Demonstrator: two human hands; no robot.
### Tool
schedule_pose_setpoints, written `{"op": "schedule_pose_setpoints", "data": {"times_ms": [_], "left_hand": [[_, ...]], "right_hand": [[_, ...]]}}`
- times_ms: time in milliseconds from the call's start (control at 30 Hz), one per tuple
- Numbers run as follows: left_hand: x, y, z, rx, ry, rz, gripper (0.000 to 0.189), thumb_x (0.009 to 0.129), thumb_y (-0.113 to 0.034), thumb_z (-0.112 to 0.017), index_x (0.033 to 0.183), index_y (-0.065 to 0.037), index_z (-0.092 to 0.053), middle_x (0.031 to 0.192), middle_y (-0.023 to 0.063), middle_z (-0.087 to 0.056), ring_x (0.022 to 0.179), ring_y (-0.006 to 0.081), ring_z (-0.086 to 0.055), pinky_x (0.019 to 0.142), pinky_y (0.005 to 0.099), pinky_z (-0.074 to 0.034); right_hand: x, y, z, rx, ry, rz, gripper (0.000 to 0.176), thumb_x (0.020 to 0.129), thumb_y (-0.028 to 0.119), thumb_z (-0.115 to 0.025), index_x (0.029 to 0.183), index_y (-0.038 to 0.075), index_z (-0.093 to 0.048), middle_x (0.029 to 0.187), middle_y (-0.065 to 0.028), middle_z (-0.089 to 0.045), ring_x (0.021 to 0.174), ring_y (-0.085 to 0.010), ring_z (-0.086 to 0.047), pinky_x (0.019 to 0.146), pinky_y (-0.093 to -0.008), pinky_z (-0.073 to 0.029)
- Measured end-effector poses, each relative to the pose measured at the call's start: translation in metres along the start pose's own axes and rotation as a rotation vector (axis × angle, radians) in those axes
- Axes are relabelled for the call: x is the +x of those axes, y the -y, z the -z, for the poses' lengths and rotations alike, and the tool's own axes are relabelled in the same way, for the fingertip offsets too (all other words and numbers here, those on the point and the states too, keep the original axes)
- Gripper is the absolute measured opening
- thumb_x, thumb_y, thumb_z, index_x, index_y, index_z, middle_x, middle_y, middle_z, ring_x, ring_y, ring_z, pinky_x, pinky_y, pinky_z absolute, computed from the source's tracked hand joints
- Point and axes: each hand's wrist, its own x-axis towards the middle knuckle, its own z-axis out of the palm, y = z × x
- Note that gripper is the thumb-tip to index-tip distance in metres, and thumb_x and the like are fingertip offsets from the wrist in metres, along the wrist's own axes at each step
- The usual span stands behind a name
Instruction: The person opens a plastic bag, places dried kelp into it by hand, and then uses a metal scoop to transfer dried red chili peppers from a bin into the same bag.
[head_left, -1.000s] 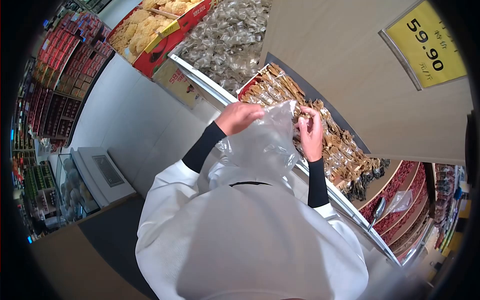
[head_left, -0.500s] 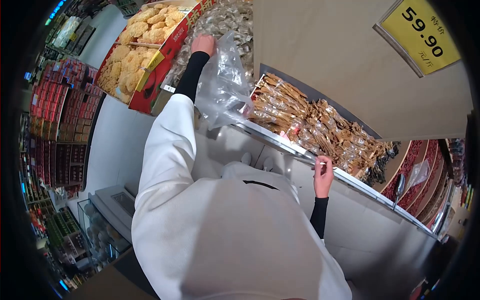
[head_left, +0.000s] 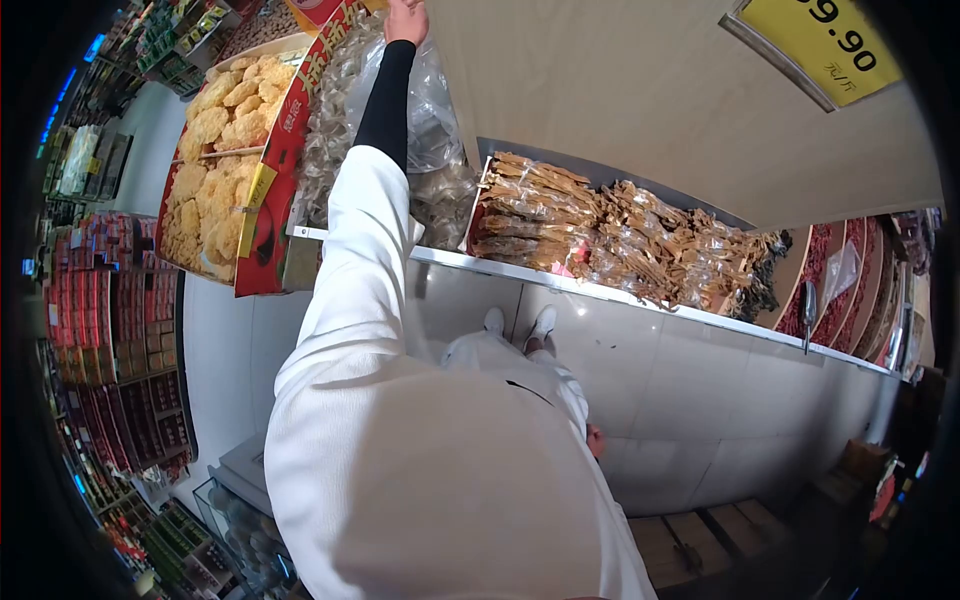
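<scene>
My left hand (head_left: 406, 20) is stretched far forward at the top edge, fingers closed on a clear plastic bag (head_left: 428, 105). The bag hangs down from it over a bin of small clear-wrapped pieces (head_left: 330, 150). Just right of that bin lie bundles of brown dried strips in clear wrapping (head_left: 535, 215). Low beside my hip is my right hand (head_left: 596, 440); only a small part shows and its fingers are hidden.
Red boxes of pale, lumpy puffed snacks (head_left: 215, 200) stand at the left. A metal scoop (head_left: 808, 310) hangs at the counter's right. A yellow price sign (head_left: 825, 50) is at upper right. Stocked shelves (head_left: 100, 330) line the far left. White counter edge (head_left: 590, 290) runs across.
My left hand has moved farther forward and up with the plastic bag. My right hand has left the counter edge and dropped to my side. The view has turned.
</scene>
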Motion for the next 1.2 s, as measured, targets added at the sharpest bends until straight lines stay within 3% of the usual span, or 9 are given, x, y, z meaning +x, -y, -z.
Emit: {"op": "schedule_pose_setpoints", "data": {"times_ms": [67, 233, 467, 567, 700, 1033, 1067, 1100, 1200], "left_hand": [[-0.022, -0.006, 0.006, -0.393, -0.012, -0.182, 0.046, 0.088, -0.028, -0.056, 0.128, -0.007, -0.048, 0.117, 0.0214, -0.061, 0.109, 0.0412, -0.057, 0.09, 0.0433, -0.046], [-0.139, -0.029, 0.082, 0.102, -0.131, -0.336, 0.039, 0.089, -0.014, -0.05, 0.127, -0.008, -0.053, 0.125, 0.0162, -0.057, 0.122, 0.0343, -0.048, 0.103, 0.0412, -0.037], [-0.129, 0.008, 0.013, -0.039, 0.394, -0.034, 0.044, 0.089, -0.029, -0.051, 0.129, -0.01, -0.055, 0.122, 0.0203, -0.06, 0.115, 0.0356, -0.055, 0.096, 0.0422, -0.043], [-0.103, 0.004, -0.019, 0.15, -0.172, -0.253, 0.036, 0.087, -0.032, -0.054, 0.111, -0.007, -0.064, 0.103, 0.0195, -0.067, 0.099, 0.0376, -0.061, 0.086, 0.0469, -0.046], [-0.088, 0.044, -0.115, -0.223, 0.062, -0.362, 0.033, 0.088, -0.031, -0.054, 0.103, -0.003, -0.065, 0.099, 0.0195, -0.067, 0.095, 0.0376, -0.062, 0.084, 0.0462, -0.047], [-0.089, 0.015, -0.047, -0.126, -0.1, 0.077, 0.035, 0.091, -0.025, -0.054, 0.109, 0.003, -0.061, 0.107, 0.0172, -0.066, 0.099, 0.0319, -0.062, 0.089, 0.0404, -0.046], [-0.121, -0.051, -0.001, -0.429, -0.239, 0.26, 0.032, 0.093, -0.025, -0.049, 0.103, 0.002, -0.064, 0.105, 0.02, -0.066, 0.098, 0.0357, -0.061, 0.084, 0.0424, -0.047], [-0.153, -0.079, 0.024, -0.333, -0.506, 0.122, 0.032, 0.096, -0.021, -0.044, 0.105, 0.002, -0.064, 0.105, 0.0194, -0.066, 0.099, 0.0345, -0.062, 0.088, 0.0404, -0.047], [-0.259, -0.119, 0.064, -0.343, -0.504, 0.285, 0.036, 0.098, -0.017, -0.037, 0.118, 0.005, -0.056, 0.119, 0.0211, -0.06, 0.11, 0.0336, -0.058, 0.1, 0.0397, -0.042]], "right_hand": [[-0.037, 0.057, -0.008, 0.002, -0.009, -0.037, 0.013, 0.092, 0.017, -0.056, 0.099, 0.007, -0.06, 0.088, -0.0076, -0.066, 0.071, -0.0188, -0.064, 0.06, -0.0332, -0.052], [-0.089, 0.078, -0.021, 0.022, -0.009, -0.176, 0.014, 0.092, 0.018, -0.056, 0.099, 0.007, -0.06, 0.088, -0.0078, -0.066, 0.071, -0.0193, -0.064, 0.06, -0.0336, -0.052], [-0.169, 0.092, -0.049, 0.07, -0.042, -0.372, 0.016, 0.092, 0.019, -0.055, 0.1, 0.007, -0.059, 0.089, -0.0082, -0.066, 0.071, -0.0199, -0.064, 0.06, -0.0341, -0.052], [-0.197, 0.089, -0.047, 0.089, -0.089, -0.455, 0.016, 0.091, 0.019, -0.054, 0.1, 0.006, -0.059, 0.089, -0.0083, -0.066, 0.071, -0.0202, -0.064, 0.059, -0.0344, -0.052], [-0.241, 0.088, -0.044, 0.121, -0.133, -0.578, 0.017, 0.091, 0.02, -0.054, 0.101, 0.006, -0.059, 0.089, -0.0085, -0.066, 0.071, -0.0205, -0.064, 0.059, -0.0347, -0.052], [-0.268, 0.052, -0.014, 0.272, -0.157, -0.777, 0.02, 0.091, 0.021, -0.053, 0.102, 0.006, -0.059, 0.089, -0.009, -0.066, 0.071, -0.0214, -0.064, 0.059, -0.0355, -0.052], [-0.267, 0.046, -0.006, 0.3, -0.178, -0.792, 0.02, 0.09, 0.021, -0.053, 0.102, 0.006, -0.059, 0.089, -0.0091, -0.066, 0.071, -0.0215, -0.064, 0.059, -0.0355, -0.052], [-0.265, 0.04, 0.005, 0.332, -0.205, -0.804, 0.02, 0.09, 0.021, -0.052, 0.102, 0.006, -0.059, 0.089, -0.0091, -0.066, 0.071, -0.0216, -0.064, 0.059, -0.0356, -0.052], [-0.254, 0.017, 0.047, 0.436, -0.305, -0.828, 0.021, 0.09, 0.021, -0.052, 0.102, 0.005, -0.059, 0.089, -0.0092, -0.066, 0.071, -0.0219, -0.064, 0.059, -0.0359, -0.052]]}}
